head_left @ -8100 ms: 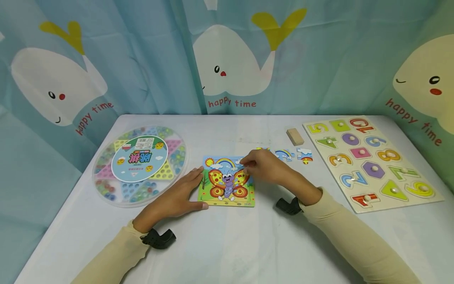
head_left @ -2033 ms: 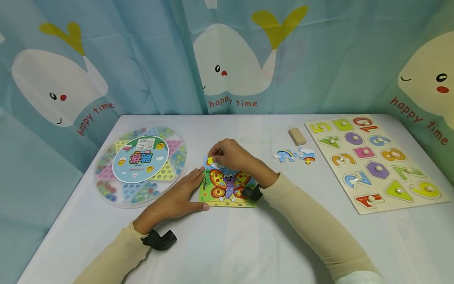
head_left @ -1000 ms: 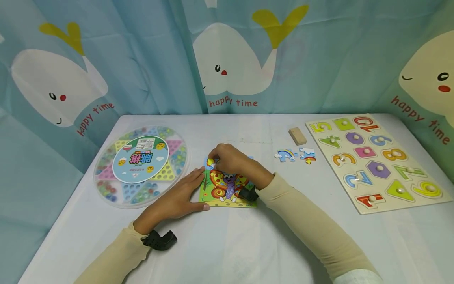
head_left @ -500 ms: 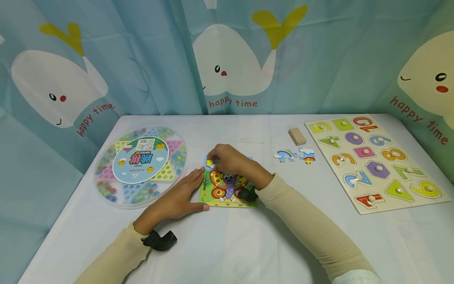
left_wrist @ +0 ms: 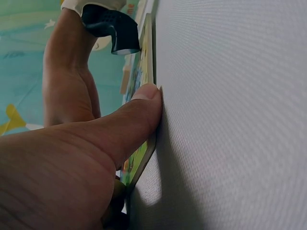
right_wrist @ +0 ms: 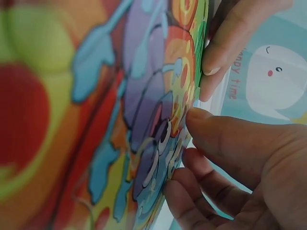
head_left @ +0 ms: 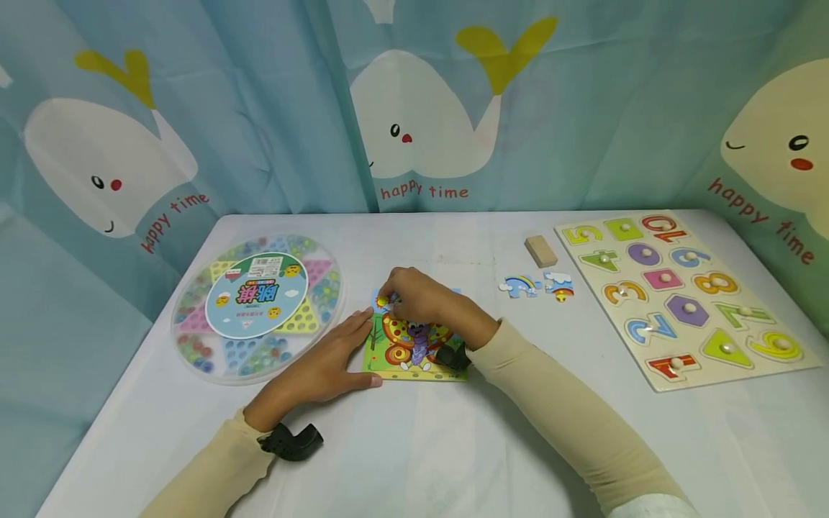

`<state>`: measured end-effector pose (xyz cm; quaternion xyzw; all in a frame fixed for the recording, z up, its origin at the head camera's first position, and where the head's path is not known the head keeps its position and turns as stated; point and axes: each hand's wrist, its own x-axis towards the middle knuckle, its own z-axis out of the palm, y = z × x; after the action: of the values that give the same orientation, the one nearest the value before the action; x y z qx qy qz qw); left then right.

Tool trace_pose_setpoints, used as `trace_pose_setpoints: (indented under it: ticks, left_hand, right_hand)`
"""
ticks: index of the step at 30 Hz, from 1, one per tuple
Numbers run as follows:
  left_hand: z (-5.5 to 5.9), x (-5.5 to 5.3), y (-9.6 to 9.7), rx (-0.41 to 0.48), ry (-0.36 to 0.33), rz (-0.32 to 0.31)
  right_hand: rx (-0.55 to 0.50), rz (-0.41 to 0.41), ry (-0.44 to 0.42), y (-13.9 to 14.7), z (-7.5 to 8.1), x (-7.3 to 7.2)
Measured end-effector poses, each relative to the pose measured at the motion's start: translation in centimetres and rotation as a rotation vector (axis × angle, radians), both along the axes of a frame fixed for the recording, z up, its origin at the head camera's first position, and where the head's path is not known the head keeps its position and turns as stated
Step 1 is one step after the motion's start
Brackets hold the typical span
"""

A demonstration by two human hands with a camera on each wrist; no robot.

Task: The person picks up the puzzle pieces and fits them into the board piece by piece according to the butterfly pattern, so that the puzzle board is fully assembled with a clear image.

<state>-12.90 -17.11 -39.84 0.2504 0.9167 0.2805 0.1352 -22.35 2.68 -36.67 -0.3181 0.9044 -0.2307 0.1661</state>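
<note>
A butterfly jigsaw board lies flat at the middle of the table. Along its left side the left hand rests with fingers and thumb spread, thumb tip at the near corner; the left wrist view shows that thumb against the board's edge. The right hand bends over the top left corner, its fingertips on a sun jigsaw piece, partly covered by the fingers. Up close in the right wrist view, its thumb and curled fingers meet the picture's surface. The forearm hides the board's right part.
Two loose rainbow jigsaw pieces lie right of the board, below a small wooden block. A knobbed number-and-shape board fills the right side. A round Chinese checkers box with marbles stands left. A whale-print curtain hangs behind.
Since the oldest frame, the right hand has gone from the board's top right to its top left, and one loose piece has left the row. Lately its fingers have lowered slightly; the left hand stays.
</note>
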Motion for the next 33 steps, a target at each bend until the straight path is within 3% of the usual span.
trace_pose_setpoints:
  ticks: [11,16,23,33]
  left_hand:
    - [-0.1,0.0,0.0,-0.006,-0.001,0.003]
    - [-0.2,-0.1,0.0,-0.006,0.0,0.003]
    - [-0.3,0.0,0.0,-0.006,0.005,-0.01]
    - [-0.1,0.0,0.0,-0.017,0.004,0.004]
  right_hand:
    - [0.038,0.002,0.057,-0.2,-0.4,0.0]
    - [0.035,0.001,0.034,-0.2,-0.2,-0.2]
    - [-0.07,-0.053,-0.079,0.6,0.0,-0.5]
    - [-0.142,-0.067,-0.075,2.3,0.6,-0.6]
